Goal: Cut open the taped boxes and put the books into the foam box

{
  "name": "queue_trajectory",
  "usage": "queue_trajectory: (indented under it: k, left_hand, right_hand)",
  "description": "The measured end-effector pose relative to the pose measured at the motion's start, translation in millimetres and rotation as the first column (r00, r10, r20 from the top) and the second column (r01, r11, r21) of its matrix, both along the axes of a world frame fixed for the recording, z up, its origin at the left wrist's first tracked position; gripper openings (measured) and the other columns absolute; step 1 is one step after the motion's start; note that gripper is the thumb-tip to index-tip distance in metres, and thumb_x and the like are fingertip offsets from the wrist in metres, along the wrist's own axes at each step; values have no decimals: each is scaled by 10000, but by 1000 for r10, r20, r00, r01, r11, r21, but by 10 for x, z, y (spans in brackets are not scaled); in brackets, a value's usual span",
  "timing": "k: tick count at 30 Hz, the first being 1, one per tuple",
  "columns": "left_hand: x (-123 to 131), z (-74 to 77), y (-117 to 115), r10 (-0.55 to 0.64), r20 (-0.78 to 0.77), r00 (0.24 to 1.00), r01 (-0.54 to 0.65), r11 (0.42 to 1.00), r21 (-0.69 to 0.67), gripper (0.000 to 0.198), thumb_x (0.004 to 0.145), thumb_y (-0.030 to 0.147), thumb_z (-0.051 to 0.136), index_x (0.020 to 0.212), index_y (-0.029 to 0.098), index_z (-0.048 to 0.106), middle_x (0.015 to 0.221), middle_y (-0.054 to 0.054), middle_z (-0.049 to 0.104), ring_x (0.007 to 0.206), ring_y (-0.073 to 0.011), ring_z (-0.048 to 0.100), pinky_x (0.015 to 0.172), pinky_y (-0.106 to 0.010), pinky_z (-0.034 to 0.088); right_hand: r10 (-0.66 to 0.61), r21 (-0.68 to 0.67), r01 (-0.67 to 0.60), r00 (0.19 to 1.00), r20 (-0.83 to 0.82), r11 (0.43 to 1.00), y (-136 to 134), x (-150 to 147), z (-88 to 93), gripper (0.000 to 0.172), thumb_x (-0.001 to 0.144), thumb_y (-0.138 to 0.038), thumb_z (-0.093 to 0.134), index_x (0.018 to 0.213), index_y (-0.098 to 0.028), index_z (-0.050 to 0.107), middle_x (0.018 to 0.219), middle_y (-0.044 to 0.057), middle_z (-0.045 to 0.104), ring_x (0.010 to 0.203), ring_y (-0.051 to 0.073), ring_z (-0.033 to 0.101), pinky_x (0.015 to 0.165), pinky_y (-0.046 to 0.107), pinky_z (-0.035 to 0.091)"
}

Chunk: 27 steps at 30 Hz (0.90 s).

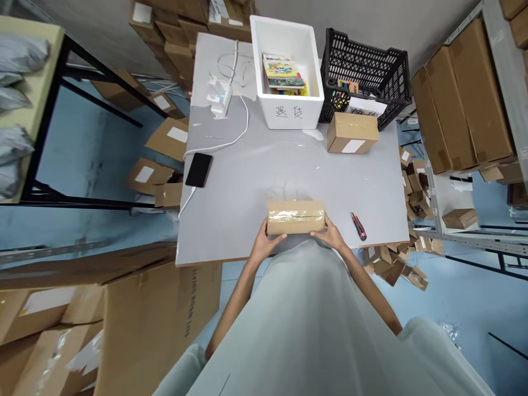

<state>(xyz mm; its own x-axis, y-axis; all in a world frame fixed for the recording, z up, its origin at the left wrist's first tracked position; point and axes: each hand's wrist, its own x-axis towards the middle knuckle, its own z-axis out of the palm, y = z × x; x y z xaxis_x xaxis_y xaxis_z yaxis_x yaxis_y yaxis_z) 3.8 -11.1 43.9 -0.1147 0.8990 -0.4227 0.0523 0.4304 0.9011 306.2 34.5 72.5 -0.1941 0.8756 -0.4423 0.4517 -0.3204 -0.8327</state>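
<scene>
Gripping a clear-taped cardboard box [296, 217] between them, the two hands are at the lower middle of the frame, near the front edge of the grey worktop [239, 181]. The left hand [264, 242] is closed around the box's left end and the right hand [330, 235] around its right end, both thumbs along the near side. Shiny tape runs across the face turned up; whether the box rests on the worktop or is slightly raised, I cannot tell.

Right of the right hand lies a red-and-black utility knife [358, 226], apart from the box. At the left of the worktop is a black smartphone [199, 170], with a white power strip [219, 96] above it in the frame.

Along the worktop's far side, at upper middle, stands a white foam bin [292, 115] with handwritten characters on its front and books [284, 72] inside. Just to its right is a black lattice crate [363, 58], tilted in the frame, and in front of that a smaller cardboard carton [352, 132] bearing a white label [353, 146].

Grey mailing bags [22, 52] lie at upper left. A large carton [157, 330] printed "LIVING ROOM LIFE" fills much of the lower left.
</scene>
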Motion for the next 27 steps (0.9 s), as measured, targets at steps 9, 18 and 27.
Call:
queue_trajectory:
  k: [9,18,27]
  left_hand:
    - [23,177,251,27,-284,959,-13,999,53,593,1009,511,666,1491,167,696,1436,-152,766,1215,-296,754,1061,-412,600]
    - [-56,-163,715,-56,-274,960,53,998,-21,493,1003,424,650,1418,175,746,1394,-144,792,1227,-302,762,1124,-433,574]
    - [-183,-382,43,-45,-108,993,20,974,-228,819,933,513,816,1611,133,560,1696,-253,527,1390,-360,702,1201,-496,554]
  right_hand:
    - [-168,105,136,896,412,985,263,-79,489,564,1008,-633,687,1465,-303,717,1275,49,847,1213,289,795,1079,405,608]
    - [-151,101,128,952,267,987,765,28,25,362,1059,-465,658,1270,-216,815,1321,119,833,1284,304,785,1091,387,610]
    - [-123,-74,119,991,-45,990,255,407,-373,689,887,-678,814,1354,-173,780,1417,164,783,1319,334,764,1167,483,607]
